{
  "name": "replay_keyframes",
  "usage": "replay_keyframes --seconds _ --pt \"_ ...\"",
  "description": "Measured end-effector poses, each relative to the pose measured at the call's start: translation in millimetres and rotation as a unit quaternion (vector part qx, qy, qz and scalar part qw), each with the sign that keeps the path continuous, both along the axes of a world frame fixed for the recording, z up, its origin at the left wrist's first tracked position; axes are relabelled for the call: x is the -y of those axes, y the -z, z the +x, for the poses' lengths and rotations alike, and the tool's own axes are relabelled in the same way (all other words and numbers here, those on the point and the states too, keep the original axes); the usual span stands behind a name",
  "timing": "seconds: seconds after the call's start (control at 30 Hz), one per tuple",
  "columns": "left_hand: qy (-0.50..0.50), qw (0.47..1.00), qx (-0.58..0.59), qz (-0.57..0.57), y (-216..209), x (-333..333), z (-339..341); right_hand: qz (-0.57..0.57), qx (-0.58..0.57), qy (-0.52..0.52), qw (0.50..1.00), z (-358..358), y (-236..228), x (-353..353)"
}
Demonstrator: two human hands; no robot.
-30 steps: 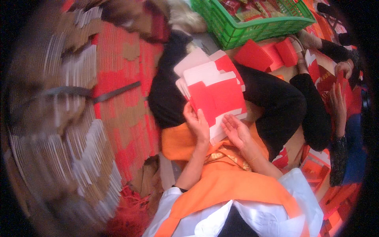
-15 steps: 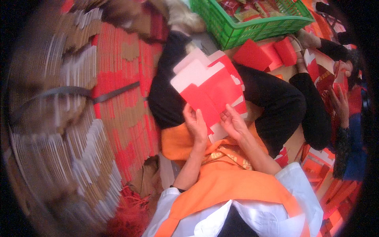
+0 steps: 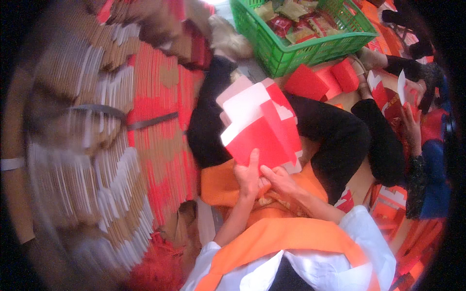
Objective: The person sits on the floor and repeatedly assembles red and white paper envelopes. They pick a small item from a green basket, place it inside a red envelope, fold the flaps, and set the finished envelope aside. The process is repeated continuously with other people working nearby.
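Observation:
A red and white cardboard box blank (image 3: 257, 145) lies over my lap, tilted up, its white flaps pointing away from me. My left hand (image 3: 248, 177) pinches its near edge, thumb on top of the red face. Close beside it, my right hand (image 3: 281, 182) has its fingers curled at the blank's near corner, and its thumb points toward the left hand. More flat blanks with pale flaps (image 3: 236, 90) show beneath the held one. The undersides of both hands are hidden.
Bundled stacks of folded cardboard (image 3: 160, 160), crossed by a grey strap (image 3: 153, 120), fill the left. A green crate (image 3: 310, 52) with small packets stands ahead. Folded red cardboard pieces (image 3: 308, 82) lie before it. At right, another person's hand (image 3: 412, 128) holds red cardboard.
The near part of the blank has been folded over, and a raised panel now shows. Both hands have moved closer together and toward me. The co-worker's cardboard has shifted.

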State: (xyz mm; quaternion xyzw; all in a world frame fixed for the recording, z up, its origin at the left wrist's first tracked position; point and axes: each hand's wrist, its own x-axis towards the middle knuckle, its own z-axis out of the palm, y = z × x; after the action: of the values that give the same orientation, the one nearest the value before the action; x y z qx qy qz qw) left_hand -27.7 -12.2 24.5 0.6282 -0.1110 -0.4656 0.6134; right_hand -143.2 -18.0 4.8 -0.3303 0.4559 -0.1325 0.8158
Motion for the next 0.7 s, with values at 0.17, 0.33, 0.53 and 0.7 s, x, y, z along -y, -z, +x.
replay_keyframes --seconds 0.17,0.33,0.53,0.7 --pt "0.052 0.998 0.029 0.006 -24.5 -14.4 22.8 -0.245 0.037 -0.196 0.949 -39.8 -98.3 22.7" --pt "0.172 0.983 0.055 -0.022 -58.4 -43.7 13.7 -0.608 -0.116 0.025 0.785 -31.5 -119.4 68.6" --pt "0.235 0.97 -0.025 -0.057 -38.4 -78.3 12.2 -0.401 -0.053 -0.126 0.906 -43.1 -73.4 42.6" --pt "0.311 0.936 0.146 -0.072 -23.7 -71.2 28.4 -0.36 -0.048 -0.178 0.914 -55.5 -59.0 26.0"
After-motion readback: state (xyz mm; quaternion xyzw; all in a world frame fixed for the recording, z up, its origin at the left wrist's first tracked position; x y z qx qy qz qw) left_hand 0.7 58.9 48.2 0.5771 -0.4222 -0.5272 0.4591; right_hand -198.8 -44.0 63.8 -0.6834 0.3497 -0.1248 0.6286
